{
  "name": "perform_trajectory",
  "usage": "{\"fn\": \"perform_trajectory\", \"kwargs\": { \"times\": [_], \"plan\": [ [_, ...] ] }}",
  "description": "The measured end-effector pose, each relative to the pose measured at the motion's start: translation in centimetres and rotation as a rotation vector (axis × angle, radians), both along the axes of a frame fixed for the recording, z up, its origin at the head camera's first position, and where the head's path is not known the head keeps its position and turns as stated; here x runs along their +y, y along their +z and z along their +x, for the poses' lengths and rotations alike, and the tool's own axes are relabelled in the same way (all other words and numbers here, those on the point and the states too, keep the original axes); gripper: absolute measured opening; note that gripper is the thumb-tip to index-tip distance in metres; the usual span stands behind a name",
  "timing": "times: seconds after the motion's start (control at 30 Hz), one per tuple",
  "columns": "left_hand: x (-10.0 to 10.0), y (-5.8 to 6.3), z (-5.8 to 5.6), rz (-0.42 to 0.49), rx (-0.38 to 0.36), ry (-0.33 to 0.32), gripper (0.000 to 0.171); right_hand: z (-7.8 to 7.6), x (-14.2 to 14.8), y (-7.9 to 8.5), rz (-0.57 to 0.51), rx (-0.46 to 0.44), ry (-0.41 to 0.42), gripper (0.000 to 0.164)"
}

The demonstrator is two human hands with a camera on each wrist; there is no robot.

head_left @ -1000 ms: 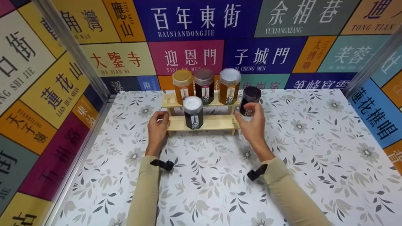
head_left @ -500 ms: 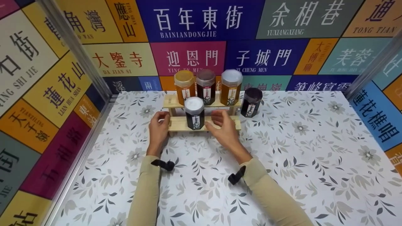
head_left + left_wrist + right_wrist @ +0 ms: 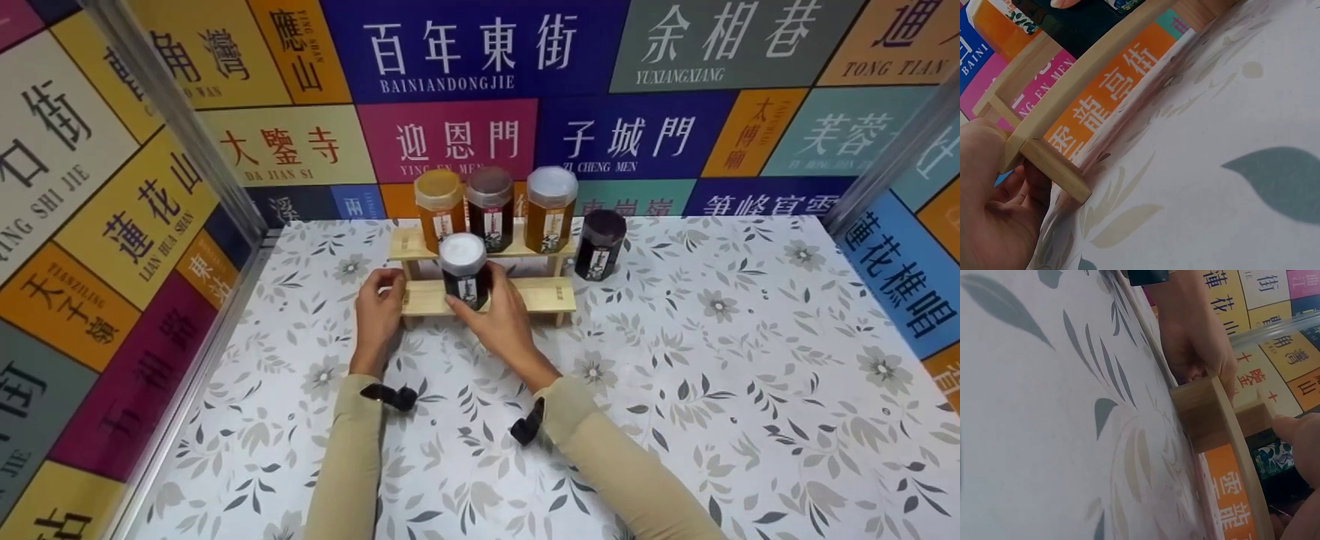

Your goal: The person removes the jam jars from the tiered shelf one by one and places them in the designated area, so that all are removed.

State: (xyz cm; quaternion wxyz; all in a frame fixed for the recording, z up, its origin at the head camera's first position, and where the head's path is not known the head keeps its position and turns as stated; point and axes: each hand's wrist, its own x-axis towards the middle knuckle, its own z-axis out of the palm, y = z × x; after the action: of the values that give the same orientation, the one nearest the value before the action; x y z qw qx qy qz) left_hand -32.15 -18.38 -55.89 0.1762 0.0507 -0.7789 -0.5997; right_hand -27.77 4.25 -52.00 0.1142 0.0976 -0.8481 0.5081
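A two-step wooden stand stands on the table, and my left hand grips its left end. The left wrist view shows the left hand with its thumb at the top of the plank and fingers curled below. On the lower step is a dark jar with a white lid; my right hand holds it, thumb at the front, fingers around its right side. The upper step carries an amber jar with a yellow lid, a dark red-brown jar and an amber jar with a white lid.
Just right of the stand, another dark jar stands upright on the table. A floral cloth covers the table. Panels with large printed characters rise behind and at both sides.
My right hand has moved left, from beside the dark jar on the table to the white-lidded dark jar on the lower step, and grips it. The left hand stays on the stand.
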Motion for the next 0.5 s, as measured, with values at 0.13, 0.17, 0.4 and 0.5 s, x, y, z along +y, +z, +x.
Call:
{"fn": "perform_trajectory", "kwargs": {
  "times": [0.13,0.17,0.4,0.5],
  "plan": [
    [0.1,-0.1,0.0,0.006,0.002,-0.003,0.018,0.1,0.2,-0.2,-0.035,0.002,-0.003,0.084],
    [0.1,-0.1,0.0,0.007,0.002,-0.005,0.018,0.2,0.3,-0.2,-0.051,0.0,0.002,0.084],
    [0.0,0.0,0.0,-0.003,-0.003,-0.005,0.019,1.0,1.3,-0.1,-0.154,-0.009,0.031,0.082],
    [-0.1,0.0,-0.1,-0.006,-0.004,0.001,0.019,1.2,2.0,0.0,-0.182,-0.004,0.028,0.083]
  ]
}}
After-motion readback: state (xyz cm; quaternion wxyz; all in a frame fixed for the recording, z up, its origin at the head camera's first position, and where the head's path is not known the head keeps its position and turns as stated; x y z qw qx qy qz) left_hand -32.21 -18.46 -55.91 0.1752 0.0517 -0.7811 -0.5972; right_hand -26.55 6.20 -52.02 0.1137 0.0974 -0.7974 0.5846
